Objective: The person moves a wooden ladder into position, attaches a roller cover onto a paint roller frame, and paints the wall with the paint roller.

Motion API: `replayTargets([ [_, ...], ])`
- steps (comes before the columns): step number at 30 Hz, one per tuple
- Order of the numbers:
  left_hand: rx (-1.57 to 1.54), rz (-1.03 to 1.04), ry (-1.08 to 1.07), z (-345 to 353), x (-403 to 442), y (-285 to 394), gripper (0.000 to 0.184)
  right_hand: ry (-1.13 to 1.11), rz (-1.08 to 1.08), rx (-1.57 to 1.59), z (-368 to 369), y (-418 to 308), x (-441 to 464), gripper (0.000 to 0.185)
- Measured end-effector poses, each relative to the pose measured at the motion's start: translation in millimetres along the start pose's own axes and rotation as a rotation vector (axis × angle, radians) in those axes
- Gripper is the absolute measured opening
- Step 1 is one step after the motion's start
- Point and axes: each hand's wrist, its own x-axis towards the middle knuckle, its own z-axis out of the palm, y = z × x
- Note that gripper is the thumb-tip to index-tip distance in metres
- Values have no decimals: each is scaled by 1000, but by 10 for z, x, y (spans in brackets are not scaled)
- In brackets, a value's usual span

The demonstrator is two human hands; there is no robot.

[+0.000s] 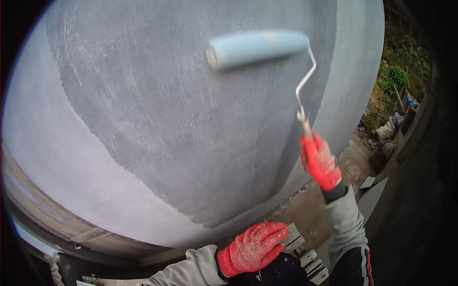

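My right hand, in a red glove, is closed around the handle of a paint roller. Its pale blue sleeve lies across the upper part of a large wall and is slightly blurred; a bent metal rod joins it to the handle. Dark grey coating covers the wall's middle, with lighter bands along the left, bottom and right. Low in the view, my left hand, in a dusty red glove, holds nothing. Its fingers stretch to the right over my dark-clothed leg.
Wooden slats stand beside my leg at the bottom. A ledge runs under the wall at the lower left. To the right lie pale boards, rubble and sacks, with green plants behind.
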Motion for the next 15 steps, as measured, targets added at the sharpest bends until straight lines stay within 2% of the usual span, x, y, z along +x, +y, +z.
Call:
replayTargets([
  [1, -4, -22, -3, 5, -18, 16, 45, 15, -59, 38, 55, -200, 106, 24],
  [5, 6, 18, 43, 31, -56, 89, 43, -29, -33, 258, 295, -257, 335, 23],
  [7, 13, 37, 61, 20, -73, 131, 42, -1, -89, 144, 440, 99, 123, 24],
  [8, 20, 52, 45, 17, -88, 151, 42, 4, -146, 14, 473, 549, 38, 26],
  [10, 40, 75, 29, 19, -108, 173, 40, -3, -98, -132, 562, 1427, -380, 29],
  [12, 24, 86, 39, 68, -147, 172, 41, -60, 44, -265, 605, 2007, -933, 27],
  [14, 11, 146, 27, 29, -143, 172, 43, 9, 109, -540, 718, 2100, -1406, 30],
  [15, 15, 141, 27, 29, -160, 183, 43, 3, 108, -536, 713, 2103, -1477, 30],
])
